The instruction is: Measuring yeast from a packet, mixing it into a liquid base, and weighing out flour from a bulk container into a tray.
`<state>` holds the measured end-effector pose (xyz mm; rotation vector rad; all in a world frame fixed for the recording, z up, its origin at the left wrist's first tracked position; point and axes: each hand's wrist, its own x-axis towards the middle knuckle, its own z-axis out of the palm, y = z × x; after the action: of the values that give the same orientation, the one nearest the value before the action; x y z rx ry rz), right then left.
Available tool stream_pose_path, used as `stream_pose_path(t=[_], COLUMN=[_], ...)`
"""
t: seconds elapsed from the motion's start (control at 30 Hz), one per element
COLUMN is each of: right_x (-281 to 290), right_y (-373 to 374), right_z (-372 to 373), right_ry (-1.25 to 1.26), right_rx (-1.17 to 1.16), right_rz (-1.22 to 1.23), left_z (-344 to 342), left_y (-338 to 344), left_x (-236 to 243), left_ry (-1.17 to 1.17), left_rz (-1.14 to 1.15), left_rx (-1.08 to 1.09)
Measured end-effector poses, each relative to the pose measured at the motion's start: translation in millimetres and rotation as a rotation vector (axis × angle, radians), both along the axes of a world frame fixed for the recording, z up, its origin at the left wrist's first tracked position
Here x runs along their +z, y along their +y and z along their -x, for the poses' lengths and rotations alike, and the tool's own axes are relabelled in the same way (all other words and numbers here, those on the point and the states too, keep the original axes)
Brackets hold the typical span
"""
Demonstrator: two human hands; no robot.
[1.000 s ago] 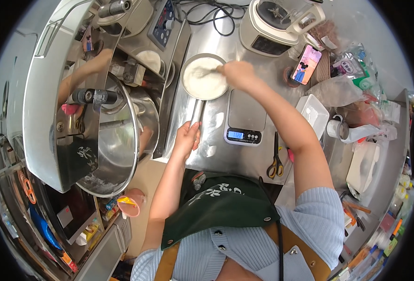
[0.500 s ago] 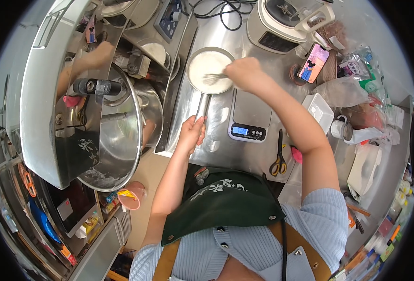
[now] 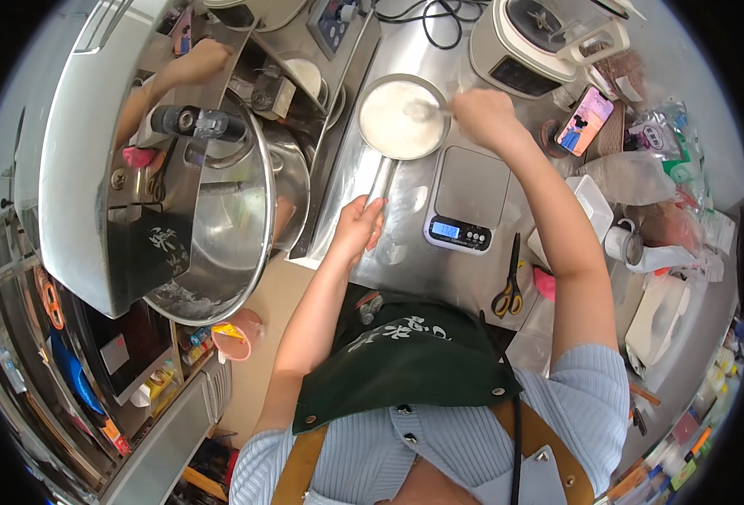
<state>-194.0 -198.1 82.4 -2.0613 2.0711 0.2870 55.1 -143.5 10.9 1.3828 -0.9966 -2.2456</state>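
Note:
A saucepan (image 3: pixel 383 179) of white liquid sits on the steel counter, its long handle pointing toward me. My left hand (image 3: pixel 358 229) is closed round the end of that handle. Over the pan's right rim, my right hand (image 3: pixel 483 118) grips a wire whisk (image 3: pixel 421 110), whose blurred wires dip into the white liquid (image 3: pixel 397 118). The whisk's handle is hidden in my fist. Just right of the pan handle lies a kitchen scale (image 3: pixel 470 199) with a lit display and nothing on its plate.
Left stands a large mixer with a steel bowl (image 3: pixel 220 278). Black-and-yellow scissors (image 3: pixel 507 295) lie near my right forearm. A blender (image 3: pixel 523 59), a propped phone (image 3: pixel 585 122), a white tray (image 3: pixel 587 202) and plastic bags (image 3: pixel 624 164) line the back and right side.
The whisk has swept to the upper right part of the pan, and my right hand has lifted slightly away. My left hand keeps its hold on the handle. The whole view has shifted a little.

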Motion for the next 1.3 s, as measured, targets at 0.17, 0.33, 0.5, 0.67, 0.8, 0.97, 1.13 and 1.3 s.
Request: stream_pose_path(t=[0.17, 0.33, 0.5, 0.67, 0.8, 0.97, 1.13, 1.3], right_x=[-14, 5, -12, -1, -12, 0, -17, -14], right_y=[-3, 7, -1, 4, -8, 13, -1, 19], right_z=[-18, -2, -7, -6, 3, -7, -2, -18], right_ry=[-0.096, -0.009, -0.112, -0.103, -0.092, -0.103, -0.058, -0.068], right_rx=[-0.038, 0.073, -0.094, 0.020, -0.048, 0.096, -0.140, -0.050], right_rz=[-0.005, -0.150, 0.031, -0.112, -0.005, -0.054, 0.048, -0.079], left_z=[2, 0, 0, -1, 1, -1, -2, -2], left_y=[-1, 0, 0, 0, -2, -2, -4, -1], left_x=[-3, 0, -1, -7, -4, -4, -5, -3], left_ry=[0.008, -0.005, 0.003, 0.006, 0.003, -0.002, -0.022, -0.013], left_rz=[0.009, 0.009, -0.008, 0.006, 0.001, 0.005, 0.015, 0.046], left_rx=[-0.026, 0.007, -0.008, -0.010, -0.023, -0.033, -0.038, -0.041])
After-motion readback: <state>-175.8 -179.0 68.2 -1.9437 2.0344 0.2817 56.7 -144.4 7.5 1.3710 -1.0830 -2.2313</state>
